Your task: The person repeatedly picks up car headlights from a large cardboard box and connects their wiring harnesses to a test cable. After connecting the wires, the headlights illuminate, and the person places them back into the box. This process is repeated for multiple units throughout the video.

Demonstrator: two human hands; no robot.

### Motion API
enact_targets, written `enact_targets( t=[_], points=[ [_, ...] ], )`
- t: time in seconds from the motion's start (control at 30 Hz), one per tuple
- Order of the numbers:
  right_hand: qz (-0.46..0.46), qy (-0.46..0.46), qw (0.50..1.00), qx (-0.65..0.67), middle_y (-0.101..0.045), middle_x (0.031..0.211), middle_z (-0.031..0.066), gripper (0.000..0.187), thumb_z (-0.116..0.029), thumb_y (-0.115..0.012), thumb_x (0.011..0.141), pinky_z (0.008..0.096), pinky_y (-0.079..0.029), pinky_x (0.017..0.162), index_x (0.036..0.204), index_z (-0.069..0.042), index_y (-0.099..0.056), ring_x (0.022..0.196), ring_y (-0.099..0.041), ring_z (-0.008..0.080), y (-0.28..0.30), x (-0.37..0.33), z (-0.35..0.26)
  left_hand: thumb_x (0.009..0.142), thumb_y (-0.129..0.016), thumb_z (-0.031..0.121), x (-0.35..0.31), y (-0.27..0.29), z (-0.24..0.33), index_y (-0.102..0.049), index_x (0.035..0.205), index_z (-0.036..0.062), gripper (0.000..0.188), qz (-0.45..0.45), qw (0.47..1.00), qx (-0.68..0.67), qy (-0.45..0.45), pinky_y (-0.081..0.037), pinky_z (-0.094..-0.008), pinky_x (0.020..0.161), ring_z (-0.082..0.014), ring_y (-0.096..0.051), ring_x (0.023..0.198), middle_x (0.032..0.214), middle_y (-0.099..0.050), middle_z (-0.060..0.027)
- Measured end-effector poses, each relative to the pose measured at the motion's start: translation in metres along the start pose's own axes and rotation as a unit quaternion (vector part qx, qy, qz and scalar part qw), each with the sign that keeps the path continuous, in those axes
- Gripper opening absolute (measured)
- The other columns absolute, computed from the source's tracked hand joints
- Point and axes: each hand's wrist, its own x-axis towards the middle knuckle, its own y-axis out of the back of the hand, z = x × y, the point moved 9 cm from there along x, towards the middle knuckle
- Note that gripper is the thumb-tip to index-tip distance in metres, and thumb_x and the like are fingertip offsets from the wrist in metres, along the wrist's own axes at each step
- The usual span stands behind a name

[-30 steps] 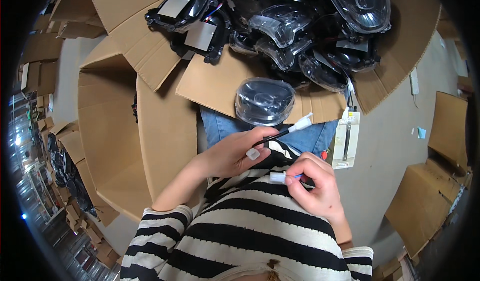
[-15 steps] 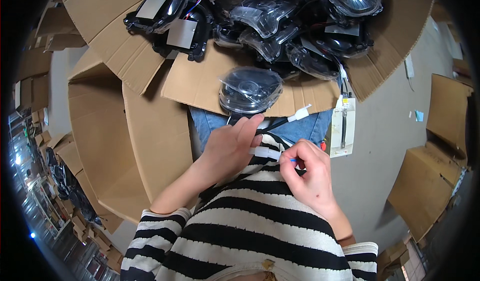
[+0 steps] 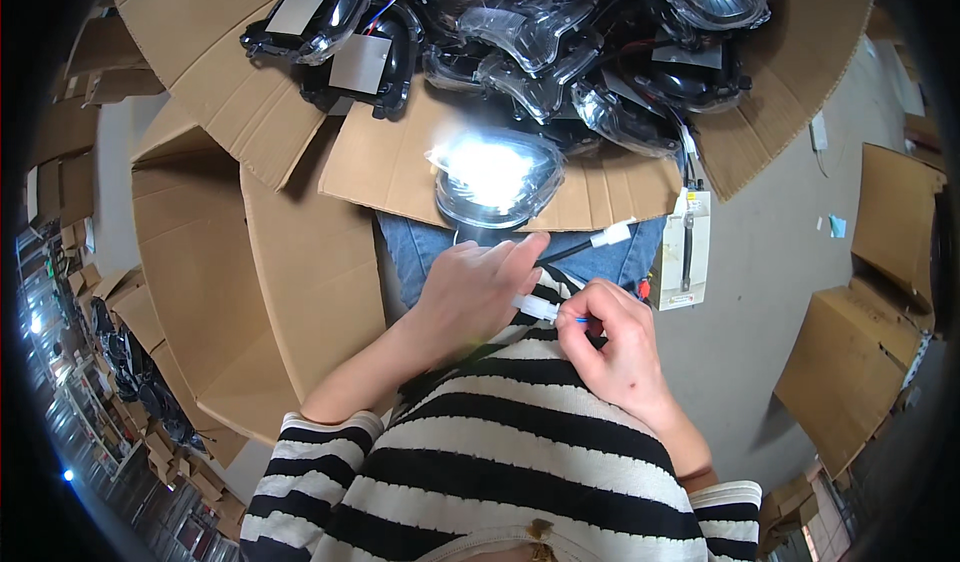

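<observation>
A clear-fronted headlight (image 3: 497, 177) glows bright white on the cardboard flap just beyond my hands. My left hand (image 3: 473, 284) has its fingers closed around one end of a white plug connector (image 3: 537, 308). On the connector's other side my right hand (image 3: 612, 337) pinches the end where blue wire shows, thumb against fingers. The two halves of the connector are together between my hands. Beside my left fingertips a black cable ends in a second white connector (image 3: 612, 234), held by neither hand. The cable's near end is hidden behind my left hand.
Several more headlights (image 3: 540, 37) lie heaped in the open carton ahead. A white power box (image 3: 686, 252) with wires stands to the right of my knee. An open cardboard box (image 3: 195, 292) is at my left, and more cartons (image 3: 850, 372) stand at the right.
The headlight was dark and now shines white. My hands have brought the connector halves closer together, my left hand shifting slightly right.
</observation>
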Motion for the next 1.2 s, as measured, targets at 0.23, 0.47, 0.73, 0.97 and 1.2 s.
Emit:
enact_targets(
  t=[0.23,0.47,0.73,0.97,1.2],
  points=[
    [0.031,-0.027,0.995,0.088,-0.05,0.065,0.0031,0.003,0.001,-0.055,0.072,0.0224,-0.036,0.053,0.072,0.001,-0.053,0.056,-0.044,0.0101,0.048,-0.011,0.009,0.077,-0.053,0.005,-0.018,0.009,-0.019,-0.057,0.101,0.0029,0.025,-0.032,0.957,-0.286,0.047,-0.043,-0.0305,0.058,-0.0274,-0.054,0.06,0.072,-0.056,-0.0141],
    [-0.042,-0.045,0.976,0.21,-0.05,0.066,0.0019,0.006,0.002,-0.057,0.071,0.0212,-0.034,0.055,0.078,0.001,-0.056,0.058,-0.042,0.0088,0.031,-0.008,0.007,0.074,-0.057,0.004,-0.023,0.014,-0.01,-0.06,0.1,0.0059,0.027,-0.039,0.949,-0.313,0.003,-0.042,-0.0303,0.059,-0.024,-0.053,0.059,0.074,-0.06,-0.0092],
    [-0.064,-0.078,0.967,0.234,-0.051,0.065,0.0014,0.004,0.001,-0.058,0.072,0.021,-0.034,0.051,0.074,0.0,-0.055,0.055,-0.042,0.0079,0.026,-0.01,0.011,0.069,-0.061,0.003,-0.023,0.016,-0.01,-0.063,0.093,0.0065,0.024,-0.045,0.943,-0.328,-0.041,-0.033,-0.0299,0.056,-0.0203,-0.046,0.056,0.06,-0.05,-0.0048],
    [-0.002,-0.065,0.997,0.051,-0.048,0.06,0.0005,0.006,0.0,-0.053,0.073,0.0199,-0.031,0.047,0.068,-0.001,-0.051,0.049,-0.04,0.0065,0.034,-0.01,0.007,0.063,-0.063,0.002,-0.022,0.027,0.002,-0.064,0.09,0.0095,0.028,0.006,0.977,-0.19,-0.101,-0.03,-0.029,0.053,-0.018,-0.044,0.055,0.057,-0.045,-0.0018],
    [-0.033,-0.089,0.993,0.073,-0.049,0.063,0.0032,0.005,-0.002,-0.055,0.074,0.0223,-0.035,0.049,0.07,-0.001,-0.052,0.053,-0.043,0.0099,0.021,-0.012,0.025,0.061,-0.063,0.001,-0.026,0.022,-0.001,-0.064,0.091,0.0098,0.031,0.019,0.98,-0.17,-0.098,-0.031,-0.0298,0.053,-0.0188,-0.042,0.054,0.059,-0.045,-0.0024]
  ],
)
